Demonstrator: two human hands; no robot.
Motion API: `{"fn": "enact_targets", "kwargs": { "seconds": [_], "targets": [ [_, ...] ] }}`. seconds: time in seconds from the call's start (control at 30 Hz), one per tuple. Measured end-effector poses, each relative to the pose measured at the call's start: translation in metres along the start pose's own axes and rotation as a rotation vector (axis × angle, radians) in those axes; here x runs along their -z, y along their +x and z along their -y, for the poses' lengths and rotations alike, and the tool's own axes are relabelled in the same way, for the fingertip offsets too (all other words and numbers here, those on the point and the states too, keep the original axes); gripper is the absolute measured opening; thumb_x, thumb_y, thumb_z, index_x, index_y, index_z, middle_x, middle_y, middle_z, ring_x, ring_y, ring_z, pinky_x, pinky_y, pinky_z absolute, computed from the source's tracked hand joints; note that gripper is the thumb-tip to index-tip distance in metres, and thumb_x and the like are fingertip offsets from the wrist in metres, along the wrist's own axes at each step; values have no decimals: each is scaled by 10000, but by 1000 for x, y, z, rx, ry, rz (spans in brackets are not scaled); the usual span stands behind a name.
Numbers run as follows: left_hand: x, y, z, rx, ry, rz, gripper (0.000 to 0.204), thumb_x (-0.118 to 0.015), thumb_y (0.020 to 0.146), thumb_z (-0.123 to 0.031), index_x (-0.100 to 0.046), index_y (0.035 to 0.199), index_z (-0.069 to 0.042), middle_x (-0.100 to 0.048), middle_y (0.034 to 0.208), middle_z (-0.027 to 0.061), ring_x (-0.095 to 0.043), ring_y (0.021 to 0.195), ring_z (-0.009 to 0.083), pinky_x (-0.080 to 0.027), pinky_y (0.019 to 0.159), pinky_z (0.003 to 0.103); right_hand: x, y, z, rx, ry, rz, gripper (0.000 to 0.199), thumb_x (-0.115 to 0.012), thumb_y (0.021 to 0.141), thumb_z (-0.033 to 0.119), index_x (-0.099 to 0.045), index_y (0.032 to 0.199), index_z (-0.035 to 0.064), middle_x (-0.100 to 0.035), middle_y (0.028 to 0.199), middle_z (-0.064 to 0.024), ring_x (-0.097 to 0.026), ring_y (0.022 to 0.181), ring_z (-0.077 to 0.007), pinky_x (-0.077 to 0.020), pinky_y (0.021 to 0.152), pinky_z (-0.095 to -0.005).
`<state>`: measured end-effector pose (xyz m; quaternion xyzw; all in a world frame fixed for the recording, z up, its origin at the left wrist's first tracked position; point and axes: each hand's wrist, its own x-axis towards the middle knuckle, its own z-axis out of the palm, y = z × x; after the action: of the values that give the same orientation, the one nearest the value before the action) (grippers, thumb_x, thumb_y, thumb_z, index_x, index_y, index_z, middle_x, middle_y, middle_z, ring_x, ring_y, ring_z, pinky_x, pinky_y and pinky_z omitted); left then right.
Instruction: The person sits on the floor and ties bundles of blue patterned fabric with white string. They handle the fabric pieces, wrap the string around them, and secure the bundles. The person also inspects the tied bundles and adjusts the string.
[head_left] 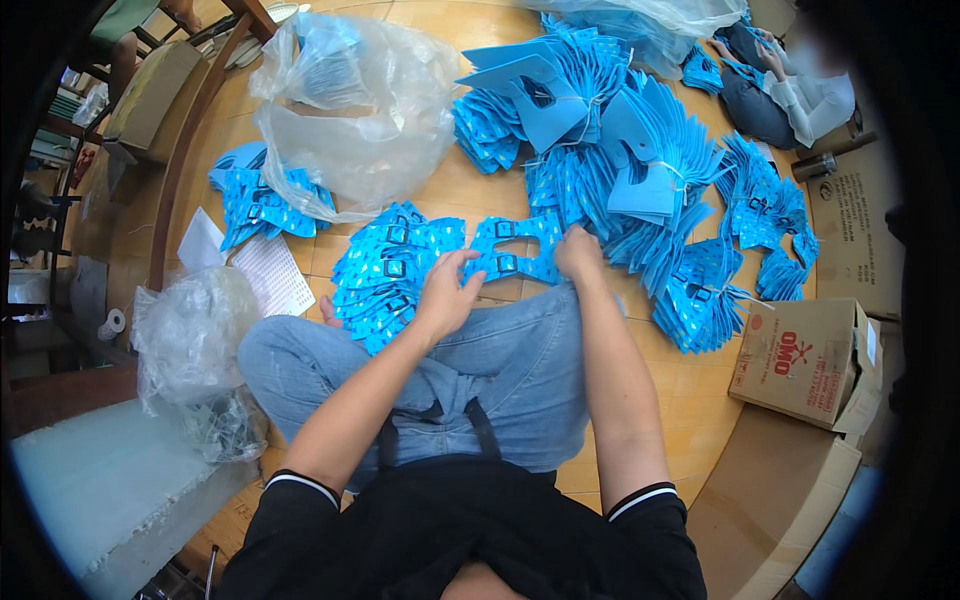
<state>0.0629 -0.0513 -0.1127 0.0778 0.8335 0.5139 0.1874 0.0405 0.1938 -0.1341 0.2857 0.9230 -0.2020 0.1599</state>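
In front of my crossed legs lies a flat blue printed piece [520,235] with two black square buckles and a cut-out between them. My right hand [580,254] is closed on its right edge, fingers bent inward. At its left edge rests my left hand [449,294], its fingers apart and touching the border between this piece and a fanned stack [385,275] of similar blue printed pieces with black buckles. Whether the material is cloth or film cannot be told.
Large tied bundles of plain blue pieces [650,150] stand ahead and right. A clear plastic bag [370,130] and printed sheets [270,275] lie at left. Cardboard boxes [800,360] are at right. Another person [800,95] sits at the far right.
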Motion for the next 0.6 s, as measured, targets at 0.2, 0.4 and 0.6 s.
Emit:
{"fn": "enact_targets", "kwargs": {
  "seconds": [0.2, 0.4, 0.6],
  "targets": [
    [69, -33, 4, -303, 565, -257, 375, -677, 803, -99, -623, 1172, -65, -576, 1241, 164, -531, 1156, 338, -402, 1005, 429, 7, -13, 8, 5, -46, -137, 278, -598, 882, 232, -635, 1075, 35, -653, 1109, -217, -624, 1043, -399, -497, 887, -484],
    [92, -40, 16, -166, 715, -169, 418, -679, 751, -49, -635, 1164, -92, -601, 1128, 104, -540, 1111, 304, -388, 987, 421, 11, -32, 13, 363, 93, -234, 216, -633, 879, 247, -646, 943, 41, -675, 943, -178, -654, 911, -365, -506, 769, -478],
    [109, -69, -17, -98, 448, -181, 502, -760, 692, -92, -641, 1179, -117, -615, 1070, 93, -540, 1088, 288, -400, 963, 415, 17, -80, 31, 625, 470, -279, 164, -630, 898, 162, -654, 923, 2, -678, 849, -156, -651, 752, -272, -503, 689, -367]
  ]
}}
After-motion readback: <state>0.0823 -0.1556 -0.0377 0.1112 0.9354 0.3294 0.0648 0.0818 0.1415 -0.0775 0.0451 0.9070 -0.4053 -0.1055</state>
